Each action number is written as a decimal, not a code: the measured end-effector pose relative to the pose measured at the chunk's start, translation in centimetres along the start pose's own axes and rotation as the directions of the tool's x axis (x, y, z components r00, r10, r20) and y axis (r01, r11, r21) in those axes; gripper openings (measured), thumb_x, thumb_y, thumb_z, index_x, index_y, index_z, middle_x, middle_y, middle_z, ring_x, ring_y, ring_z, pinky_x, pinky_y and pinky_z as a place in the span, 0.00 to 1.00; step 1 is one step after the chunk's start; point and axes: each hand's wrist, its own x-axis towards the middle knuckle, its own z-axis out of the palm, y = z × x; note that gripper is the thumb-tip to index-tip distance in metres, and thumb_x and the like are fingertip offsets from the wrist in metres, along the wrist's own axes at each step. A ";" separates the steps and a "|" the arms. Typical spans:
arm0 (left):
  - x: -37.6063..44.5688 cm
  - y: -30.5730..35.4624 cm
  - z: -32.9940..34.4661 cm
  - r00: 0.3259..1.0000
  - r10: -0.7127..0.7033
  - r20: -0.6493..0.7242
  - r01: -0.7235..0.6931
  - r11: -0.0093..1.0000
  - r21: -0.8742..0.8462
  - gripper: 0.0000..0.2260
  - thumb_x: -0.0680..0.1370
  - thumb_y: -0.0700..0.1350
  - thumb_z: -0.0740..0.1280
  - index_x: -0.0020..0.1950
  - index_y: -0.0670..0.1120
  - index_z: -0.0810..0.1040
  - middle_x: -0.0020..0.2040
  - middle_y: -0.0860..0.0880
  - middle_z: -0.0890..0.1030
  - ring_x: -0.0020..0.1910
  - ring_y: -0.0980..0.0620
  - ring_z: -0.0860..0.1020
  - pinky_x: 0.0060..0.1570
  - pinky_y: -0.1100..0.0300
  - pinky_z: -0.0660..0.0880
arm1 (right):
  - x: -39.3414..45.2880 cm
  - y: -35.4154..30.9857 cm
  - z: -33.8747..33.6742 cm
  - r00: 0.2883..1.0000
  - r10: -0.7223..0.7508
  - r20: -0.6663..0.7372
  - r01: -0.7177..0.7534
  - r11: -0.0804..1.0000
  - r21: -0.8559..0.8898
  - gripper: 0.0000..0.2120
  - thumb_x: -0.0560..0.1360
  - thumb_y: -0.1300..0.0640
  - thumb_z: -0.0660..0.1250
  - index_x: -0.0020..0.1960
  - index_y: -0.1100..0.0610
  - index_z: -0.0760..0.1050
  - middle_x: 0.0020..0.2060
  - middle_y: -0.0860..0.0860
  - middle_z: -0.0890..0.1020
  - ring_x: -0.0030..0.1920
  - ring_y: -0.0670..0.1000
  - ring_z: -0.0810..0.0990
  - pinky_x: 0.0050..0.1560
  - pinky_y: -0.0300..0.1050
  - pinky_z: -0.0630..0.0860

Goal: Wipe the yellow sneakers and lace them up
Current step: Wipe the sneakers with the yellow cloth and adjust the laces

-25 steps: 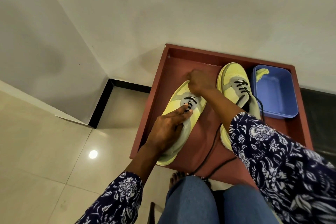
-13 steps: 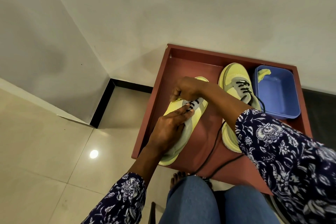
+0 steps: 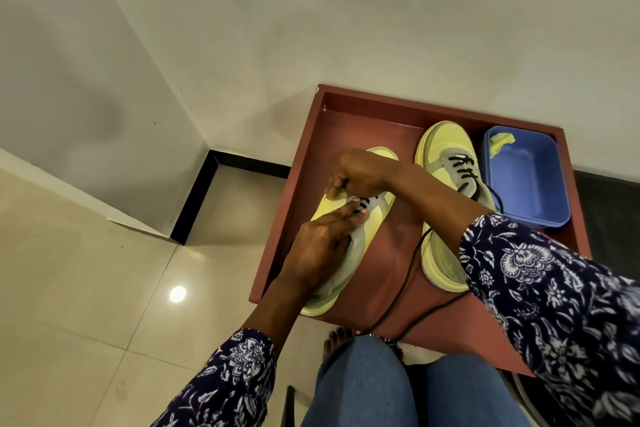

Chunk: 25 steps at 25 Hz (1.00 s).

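On the red tray (image 3: 388,253) below my knees, my left hand (image 3: 320,246) lies flat on the near shoe (image 3: 360,236), fingers straight, pressing its tongue by the lace (image 3: 367,202). The shoe's long axis runs away from me, toe far. Just beyond, my right hand (image 3: 358,175) curls shut, pinching what I judge is the lace end; I cannot see it. The far shoe (image 3: 446,163) sits beside a blue tub (image 3: 533,191).

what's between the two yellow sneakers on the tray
In the head view, bare red tray floor separates the left sneaker from the right sneaker, crossed by the right forearm and a loose black lace.
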 end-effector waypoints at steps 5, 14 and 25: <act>-0.1 -0.1 0.0 1.000 0.009 0.003 -0.009 1.000 -0.001 0.16 0.73 0.35 0.62 0.59 0.43 0.79 0.60 0.42 0.78 0.57 0.49 0.78 0.54 0.66 0.74 | 0.6 1.5 -0.3 0.994 0.028 -0.102 -0.046 0.984 -0.170 0.14 0.75 0.66 0.62 0.57 0.59 0.79 0.56 0.54 0.82 0.58 0.56 0.78 0.60 0.50 0.72; -0.1 -0.1 0.2 1.000 0.023 -0.010 -0.023 1.000 0.003 0.16 0.73 0.33 0.64 0.59 0.42 0.79 0.60 0.41 0.78 0.57 0.48 0.78 0.54 0.65 0.74 | -0.5 0.5 0.4 0.998 -0.040 -0.055 0.037 0.998 -0.057 0.11 0.74 0.65 0.65 0.54 0.60 0.81 0.54 0.54 0.83 0.56 0.52 0.80 0.58 0.47 0.74; -0.1 -0.1 0.1 1.000 0.011 -0.006 -0.011 1.000 0.006 0.15 0.74 0.37 0.60 0.58 0.42 0.79 0.60 0.42 0.78 0.58 0.50 0.77 0.55 0.66 0.72 | 0.6 1.3 -0.1 0.997 0.016 -0.076 -0.029 0.984 -0.178 0.18 0.71 0.70 0.61 0.57 0.59 0.79 0.57 0.54 0.81 0.58 0.55 0.76 0.58 0.46 0.72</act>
